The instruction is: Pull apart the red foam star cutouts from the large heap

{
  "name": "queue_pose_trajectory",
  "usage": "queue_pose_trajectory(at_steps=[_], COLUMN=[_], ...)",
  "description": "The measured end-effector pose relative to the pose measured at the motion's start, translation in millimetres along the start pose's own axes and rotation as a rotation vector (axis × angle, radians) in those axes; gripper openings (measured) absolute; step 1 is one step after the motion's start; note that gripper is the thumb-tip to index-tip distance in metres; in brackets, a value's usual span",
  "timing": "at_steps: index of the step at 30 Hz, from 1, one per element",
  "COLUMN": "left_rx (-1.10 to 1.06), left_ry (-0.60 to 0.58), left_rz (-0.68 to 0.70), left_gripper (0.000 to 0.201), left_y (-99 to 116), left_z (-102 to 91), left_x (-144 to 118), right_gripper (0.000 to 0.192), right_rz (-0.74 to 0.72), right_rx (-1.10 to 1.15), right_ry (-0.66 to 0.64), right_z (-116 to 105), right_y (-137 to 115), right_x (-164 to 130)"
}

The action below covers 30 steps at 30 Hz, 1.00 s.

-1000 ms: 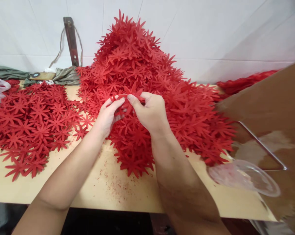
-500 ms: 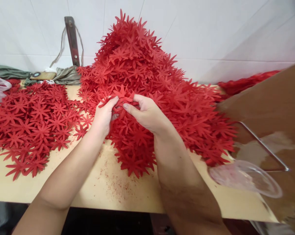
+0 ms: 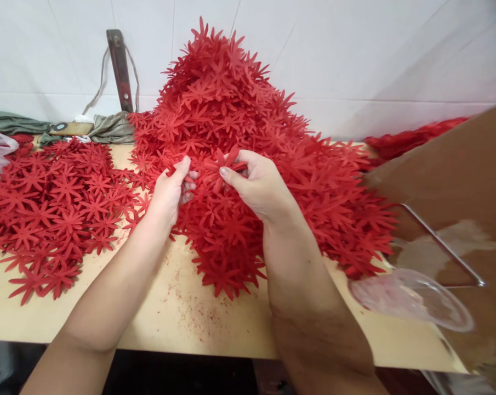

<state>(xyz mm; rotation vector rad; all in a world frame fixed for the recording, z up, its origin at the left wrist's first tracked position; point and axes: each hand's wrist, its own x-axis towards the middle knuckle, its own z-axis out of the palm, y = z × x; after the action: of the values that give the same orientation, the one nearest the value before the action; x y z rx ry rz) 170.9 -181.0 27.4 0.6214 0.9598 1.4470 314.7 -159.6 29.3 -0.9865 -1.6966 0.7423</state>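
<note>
- A red flower cutout (image 3: pixel 220 164) sits pinched between the right thumb and forefinger, its thin petals fanning up and out just above the fingertips.
- The right hand (image 3: pixel 261 189) is curled over it, thumb tip pressed to the cutout from the near side and the other fingers folded behind, so the grip is a closed pinch.
- Just to the left of those fingers, the left hand (image 3: pixel 170 192) holds its own thumb up against the red petals, with its fingers tucked into the stack; a pinch on the same cutout or the one beside it, I cannot tell which.
- The two thumbs stand near each other, with only a few petals between them.
- Right behind and under both sets of fingers rises the big heap of red flower cutouts (image 3: pixel 227 93), piled high against the white wall (image 3: pixel 354 55).
- Well out to the left of the left fingers lies a flatter spread of red cutouts (image 3: pixel 54 203) on the pale wooden table (image 3: pixel 182 318).
- Below the fingers, red crumbs dot the bare tabletop.
- Far right of the right fingers, a brown cardboard box (image 3: pixel 457 164) leans in, with a clear plastic lid (image 3: pixel 412 299) at its foot.
- Back left of the fingers, a rusty metal bracket (image 3: pixel 119 68) hangs on the wall above some bunched grey cloth (image 3: pixel 108 127).
</note>
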Motion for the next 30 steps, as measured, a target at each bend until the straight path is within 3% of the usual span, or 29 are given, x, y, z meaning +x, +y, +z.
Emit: queue_pose_trajectory(at_steps=[5, 9, 15, 21, 26, 30], left_rx=[0.12, 0.093, 0.029, 0.037, 0.084, 0.08], left_ry=[-0.061, -0.087, -0.204, -0.261, -0.143, -0.128], left_rz=[-0.062, -0.033, 0.032, 0.114, 0.224, 0.279], left_gripper=[0.011, 0.011, 0.025, 0.02, 0.018, 0.017], left_y=[-4.6, -3.6, -6.8, -13.8, -15.7, -14.8], left_z=[3.8, 4.6, 4.5, 3.1, 0.7, 1.3], left_x=[-5.2, -6.4, -6.3, -2.4, 2.7, 3.2], right_gripper=[0.033, 0.051, 0.048, 0.053, 0.057, 0.052], right_rz=[0.041, 0.072, 0.049, 0.111, 0.194, 0.221], right_rx=[-0.017, -0.032, 0.069, 0.093, 0.101, 0.124], right_ry=[0.004, 0.042, -0.045, -0.074, -0.175, -0.148], right_z=[0.6, 1.1, 3.4, 3.3, 1.6, -0.4], right_y=[4.8, 6.1, -3.5, -5.2, -11.7, -12.8], right_x=[2.0, 2.1, 1.0, -0.6, -3.6, -3.0])
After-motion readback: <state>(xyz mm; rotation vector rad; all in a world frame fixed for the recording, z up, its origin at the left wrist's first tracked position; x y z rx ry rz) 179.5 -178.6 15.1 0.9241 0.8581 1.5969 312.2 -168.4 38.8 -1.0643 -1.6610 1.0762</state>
